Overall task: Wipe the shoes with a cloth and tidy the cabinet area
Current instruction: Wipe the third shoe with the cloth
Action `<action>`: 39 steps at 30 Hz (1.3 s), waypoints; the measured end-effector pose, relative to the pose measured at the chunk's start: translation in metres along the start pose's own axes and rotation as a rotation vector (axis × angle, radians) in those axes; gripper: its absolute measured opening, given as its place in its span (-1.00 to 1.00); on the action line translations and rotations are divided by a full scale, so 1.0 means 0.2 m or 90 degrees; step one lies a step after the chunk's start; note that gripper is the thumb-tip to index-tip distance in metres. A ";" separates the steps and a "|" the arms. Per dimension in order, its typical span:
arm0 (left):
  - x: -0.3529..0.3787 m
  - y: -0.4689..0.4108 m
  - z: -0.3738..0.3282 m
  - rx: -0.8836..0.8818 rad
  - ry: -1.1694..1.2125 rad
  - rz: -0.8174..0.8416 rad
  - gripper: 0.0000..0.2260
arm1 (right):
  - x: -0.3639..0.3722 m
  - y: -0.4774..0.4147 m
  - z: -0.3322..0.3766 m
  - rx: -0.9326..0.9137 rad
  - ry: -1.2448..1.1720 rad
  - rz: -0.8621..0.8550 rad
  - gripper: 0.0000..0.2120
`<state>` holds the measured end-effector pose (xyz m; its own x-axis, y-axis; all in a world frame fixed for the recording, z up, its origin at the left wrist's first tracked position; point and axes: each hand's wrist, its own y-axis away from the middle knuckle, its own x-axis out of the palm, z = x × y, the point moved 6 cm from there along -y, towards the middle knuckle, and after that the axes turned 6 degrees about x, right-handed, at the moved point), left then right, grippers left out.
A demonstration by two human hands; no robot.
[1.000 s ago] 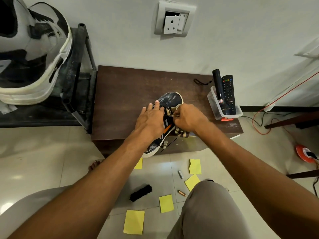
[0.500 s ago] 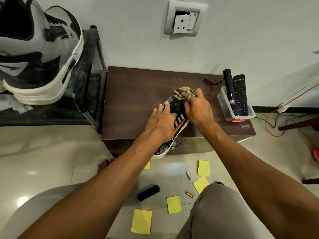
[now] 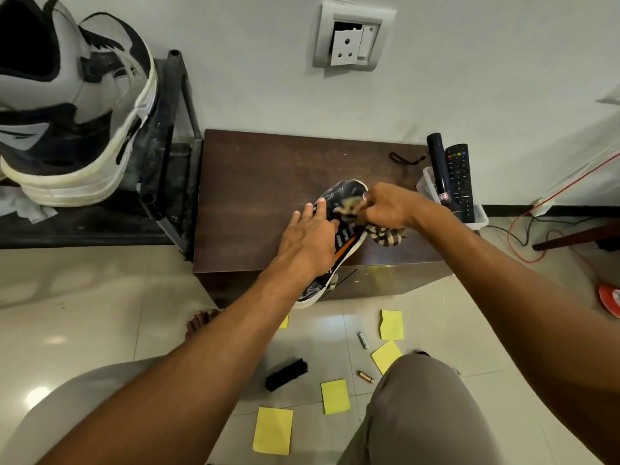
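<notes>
**Shoe on cabinet, wipe under way**

Item: dark mesh sneaker with white sole and orange side stripe (image 3: 347,241), lying on the dark brown wooden cabinet top (image 3: 268,182). Long axis diagonal: toe far and to the right, heel near and to the left, overhanging the front edge.

Left hand (image 3: 308,236): fingers straight, laid flat on the midfoot, apparently pinning it.

Right hand (image 3: 389,208): curled round a tan-and-dark striped cloth (image 3: 385,237), at the upper just behind the toe. It is the nearer hand to the toe, so the stroke likely runs along that axis.

Obscured: midfoot under the left hand. The cloth is blurred where it meets the shoe, so contact there is uncertain.
</notes>
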<state>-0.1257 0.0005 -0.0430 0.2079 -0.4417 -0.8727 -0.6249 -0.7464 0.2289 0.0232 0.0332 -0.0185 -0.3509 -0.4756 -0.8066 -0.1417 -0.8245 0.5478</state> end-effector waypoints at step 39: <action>-0.01 0.02 -0.01 -0.014 0.008 0.002 -0.51 | 0.03 0.06 0.03 0.074 0.088 0.028 -0.84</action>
<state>-0.1274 -0.0025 -0.0392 0.2156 -0.4499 -0.8667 -0.6087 -0.7559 0.2410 0.0133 0.0217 -0.0151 -0.2296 -0.5544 -0.8000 -0.2374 -0.7652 0.5984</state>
